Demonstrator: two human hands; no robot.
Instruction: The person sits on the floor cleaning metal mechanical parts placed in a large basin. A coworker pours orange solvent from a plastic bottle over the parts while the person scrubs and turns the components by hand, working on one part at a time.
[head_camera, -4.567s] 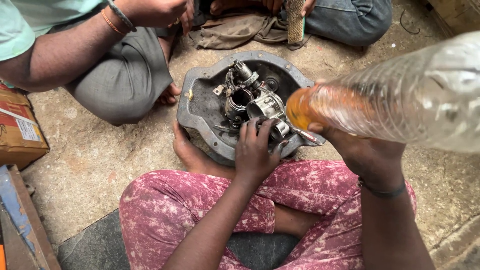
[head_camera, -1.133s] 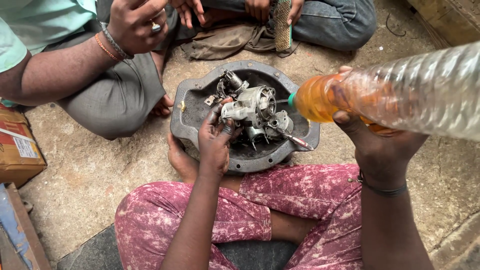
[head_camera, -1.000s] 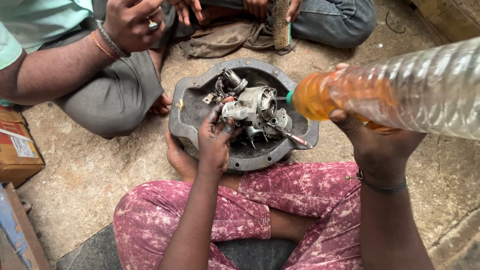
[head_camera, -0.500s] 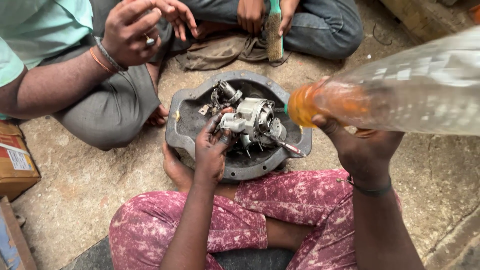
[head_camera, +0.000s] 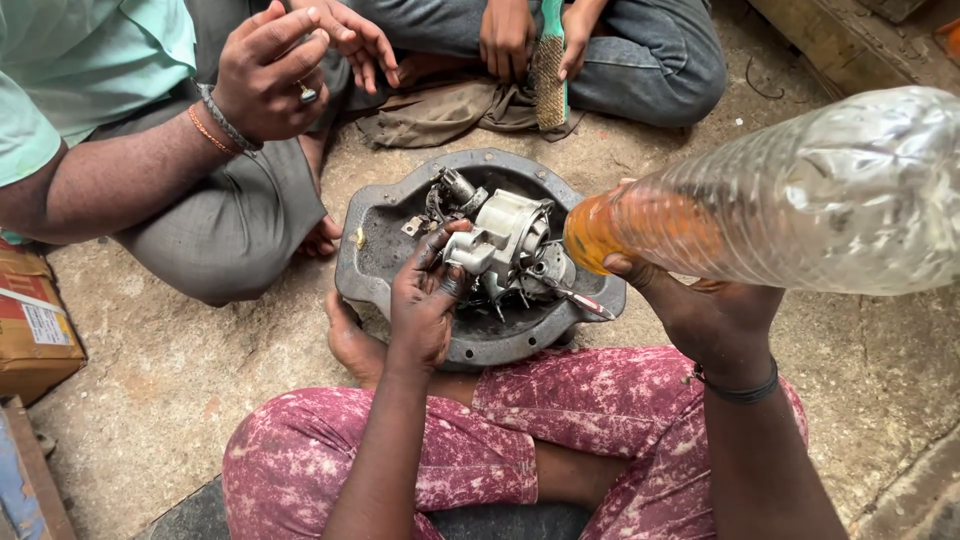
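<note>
Head view: left hand (head_camera: 425, 300) fingers grip carburetor (head_camera: 500, 240) inside pan rim (head_camera: 352, 265); right hand (head_camera: 705, 315) fingers clasp bottle (head_camera: 790, 195).

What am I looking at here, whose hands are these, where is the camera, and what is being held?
The camera sits on a person's head and looks down, so the two arms rising from the bottom edge are that person's own, above legs in pink patterned trousers. The left hand grips a small grey metal engine part that sits in a dark metal pan on the dusty concrete floor. The right hand holds a clear plastic bottle, tipped on its side, with orange liquid gathered at the neck, which points toward the part. Two other people sit opposite: one in a green shirt raises a hand with a ring, another holds a green-handled brush. A cardboard box lies at the left.
</note>
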